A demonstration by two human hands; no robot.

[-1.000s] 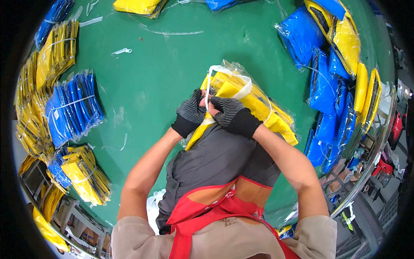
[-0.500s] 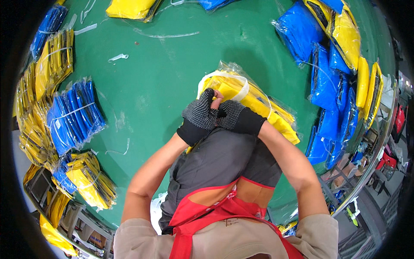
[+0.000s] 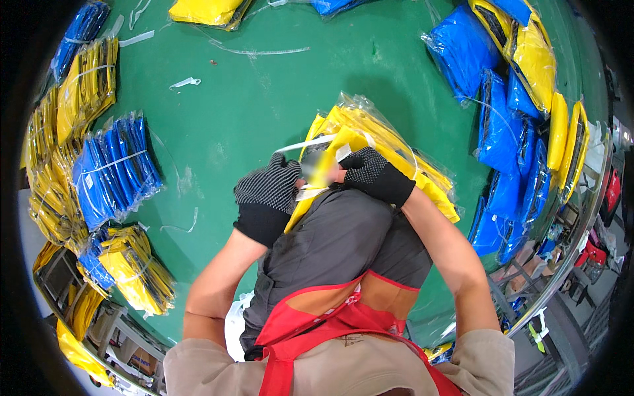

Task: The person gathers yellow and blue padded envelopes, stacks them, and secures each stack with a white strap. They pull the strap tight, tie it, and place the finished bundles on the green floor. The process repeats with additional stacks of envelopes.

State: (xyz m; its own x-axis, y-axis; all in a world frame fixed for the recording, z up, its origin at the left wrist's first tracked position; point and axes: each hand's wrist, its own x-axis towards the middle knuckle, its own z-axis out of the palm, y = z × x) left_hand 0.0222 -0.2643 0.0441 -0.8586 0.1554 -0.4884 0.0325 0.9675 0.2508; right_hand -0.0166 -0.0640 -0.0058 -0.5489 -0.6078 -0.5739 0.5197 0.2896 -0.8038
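A stack of yellow folded pieces in clear plastic film (image 3: 360,122) lies at the front of the green surface, against my dark-trousered knee. A white strap (image 3: 307,143) crosses the stack, rising in a loose loop toward my left hand. My left hand (image 3: 267,198), in a black dotted fingerless glove, is closed on the strap at the stack's left edge. My right hand (image 3: 376,175), gloved alike, is closed at the strap over the stack's near side. Between the hands, strap ends look blurred, and the crossing itself is unclear.
Tied yellow bundles (image 3: 86,92) and a blue bundle (image 3: 115,168) line the left edge. Blue packs (image 3: 498,138) and yellow packs (image 3: 533,56) pile up at the right. Loose strap pieces (image 3: 185,83) lie on the green surface (image 3: 218,138). Metal racks (image 3: 125,336) stand beyond its edge.
My hands were together over the stack; now the left has moved left and down, apart from the right. The strap's wide loop over the stack has been drawn toward the left hand.
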